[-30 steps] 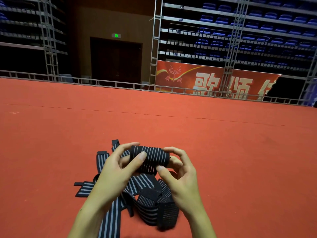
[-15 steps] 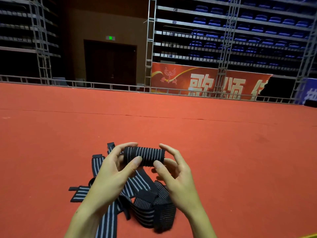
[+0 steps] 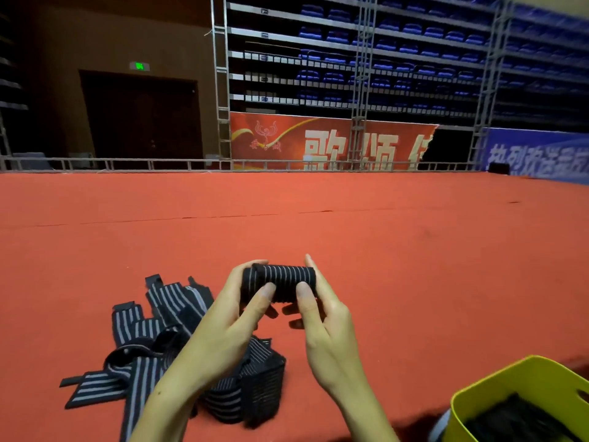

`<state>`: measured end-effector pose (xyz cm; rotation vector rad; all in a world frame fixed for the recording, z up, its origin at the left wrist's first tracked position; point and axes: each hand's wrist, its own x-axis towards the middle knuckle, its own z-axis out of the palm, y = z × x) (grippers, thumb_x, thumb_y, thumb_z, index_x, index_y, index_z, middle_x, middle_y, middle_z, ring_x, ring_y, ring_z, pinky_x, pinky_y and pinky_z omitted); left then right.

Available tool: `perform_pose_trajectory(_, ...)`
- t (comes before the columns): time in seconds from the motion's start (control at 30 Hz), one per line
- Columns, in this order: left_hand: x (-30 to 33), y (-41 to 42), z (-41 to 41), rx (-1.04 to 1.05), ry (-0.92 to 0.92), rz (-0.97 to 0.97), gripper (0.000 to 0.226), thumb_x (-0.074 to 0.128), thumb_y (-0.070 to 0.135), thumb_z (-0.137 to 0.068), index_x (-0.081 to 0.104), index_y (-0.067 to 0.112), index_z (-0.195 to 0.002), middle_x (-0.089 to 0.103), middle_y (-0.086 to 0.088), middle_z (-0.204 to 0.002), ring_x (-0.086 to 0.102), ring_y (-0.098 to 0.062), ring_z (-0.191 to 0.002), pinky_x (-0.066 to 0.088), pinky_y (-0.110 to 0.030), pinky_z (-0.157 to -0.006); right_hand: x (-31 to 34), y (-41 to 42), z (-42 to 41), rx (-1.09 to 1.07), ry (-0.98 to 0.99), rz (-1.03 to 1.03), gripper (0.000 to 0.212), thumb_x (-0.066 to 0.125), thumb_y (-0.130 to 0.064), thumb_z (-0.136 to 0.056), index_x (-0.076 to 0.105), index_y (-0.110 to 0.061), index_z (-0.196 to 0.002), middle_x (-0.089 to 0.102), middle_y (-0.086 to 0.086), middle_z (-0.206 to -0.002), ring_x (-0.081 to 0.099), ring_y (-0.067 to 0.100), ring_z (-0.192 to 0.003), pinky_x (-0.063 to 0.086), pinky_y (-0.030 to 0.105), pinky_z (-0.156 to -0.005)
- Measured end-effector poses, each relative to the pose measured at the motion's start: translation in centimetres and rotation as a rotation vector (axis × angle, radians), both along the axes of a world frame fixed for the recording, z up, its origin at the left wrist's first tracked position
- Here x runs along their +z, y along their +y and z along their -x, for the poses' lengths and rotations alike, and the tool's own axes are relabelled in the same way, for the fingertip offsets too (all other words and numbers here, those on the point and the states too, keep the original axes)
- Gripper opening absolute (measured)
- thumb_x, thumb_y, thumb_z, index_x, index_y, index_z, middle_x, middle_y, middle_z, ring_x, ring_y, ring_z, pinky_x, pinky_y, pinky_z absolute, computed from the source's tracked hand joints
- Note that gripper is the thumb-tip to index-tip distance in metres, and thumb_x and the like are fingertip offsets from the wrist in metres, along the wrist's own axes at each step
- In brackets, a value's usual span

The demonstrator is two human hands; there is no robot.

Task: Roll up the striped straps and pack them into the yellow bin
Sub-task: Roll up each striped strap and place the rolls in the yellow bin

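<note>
A tightly rolled black strap with thin grey stripes (image 3: 280, 280) is held up in front of me, lying crosswise. My left hand (image 3: 223, 330) grips its left end, thumb across the front. My right hand (image 3: 328, 333) grips its right end, thumb on the front and fingers behind. Below and to the left, a heap of loose striped straps (image 3: 159, 339) lies on the red carpet, partly hidden by my left forearm. The yellow bin (image 3: 522, 384) sits at the lower right with dark straps inside it.
The red carpeted platform (image 3: 318, 218) stretches ahead to a metal rail (image 3: 127, 162). Beyond it stand truss columns, a red banner and rows of blue seats. The platform's front edge runs past the bin at the lower right.
The view has swung to the right, bringing the yellow bin into sight. Both hands and the roll now sit right of the strap heap. The roll looks tighter, with no loose tail hanging.
</note>
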<state>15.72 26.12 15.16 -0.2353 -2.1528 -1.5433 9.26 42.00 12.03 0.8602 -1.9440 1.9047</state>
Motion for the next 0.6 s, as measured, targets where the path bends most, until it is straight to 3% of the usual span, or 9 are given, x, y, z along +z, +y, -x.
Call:
perform_pose_trajectory(0.1, -0.2, 3.6, 2.1, -0.056, -0.014, 0.002, 0.03, 0.053, 0.047, -0.109, 0.063, 0.029, -0.13, 0.075, 0.004, -0.103, 0.073, -0.015, -0.09, 0.055, -0.027, -0.075, 0.6, 4.8, 0.6, -0.052, -0.037, 0.036, 0.036, 0.058, -0.039, -0.106, 0.063, -0.043, -0.142, 0.077, -0.004, -0.109, 0.075, 0.016, -0.094, 0.063, 0.046, -0.083)
perform_pose_trajectory(0.2, -0.8, 7.7, 4.5, -0.079, -0.012, -0.057, 0.026, 0.061, 0.052, -0.107, 0.07, 0.031, -0.12, 0.076, 0.0, -0.097, 0.074, -0.02, -0.081, 0.055, -0.034, -0.069, 0.9, 10.1, 1.0, -0.119, -0.031, 0.039, 0.03, 0.063, -0.031, -0.101, 0.068, -0.04, -0.13, 0.075, -0.002, -0.1, 0.07, 0.016, -0.088, 0.063, 0.047, -0.079)
perform_pose_trajectory(0.3, -1.8, 12.5, 6.8, -0.159, -0.066, -0.144, 0.042, 0.065, 0.062, -0.089, 0.074, 0.031, -0.115, 0.078, -0.002, -0.095, 0.073, -0.02, -0.076, 0.052, -0.038, -0.068, 0.7, 15.7, 1.5, -0.199, -0.038, 0.005, 0.032, 0.067, -0.028, -0.098, 0.067, -0.035, -0.13, 0.072, 0.003, -0.094, 0.069, 0.022, -0.085, 0.06, 0.053, -0.08)
perform_pose_trajectory(0.43, -3.2, 19.2, 9.2, -0.29, -0.133, -0.195, 0.032, 0.069, 0.044, -0.091, 0.074, 0.027, -0.117, 0.079, -0.003, -0.094, 0.073, -0.016, -0.078, 0.053, -0.031, -0.067, 0.3, 23.5, 1.6, -0.27, -0.061, -0.094, 0.04, 0.069, -0.022, -0.096, 0.065, -0.034, -0.135, 0.075, -0.001, -0.1, 0.07, 0.014, -0.089, 0.059, 0.046, -0.084)
perform_pose_trajectory(0.6, -5.8, 26.5, 11.8, -0.427, -0.247, -0.213, 0.023, 0.068, 0.019, -0.105, 0.068, 0.026, -0.128, 0.081, 0.004, -0.098, 0.074, -0.015, -0.086, 0.057, -0.03, -0.073, -0.6, 31.5, 1.3, -0.351, -0.107, -0.212, 0.035, 0.072, -0.02, -0.095, 0.069, -0.03, -0.128, 0.076, -0.002, -0.11, 0.071, 0.02, -0.1, 0.056, 0.04, -0.087)
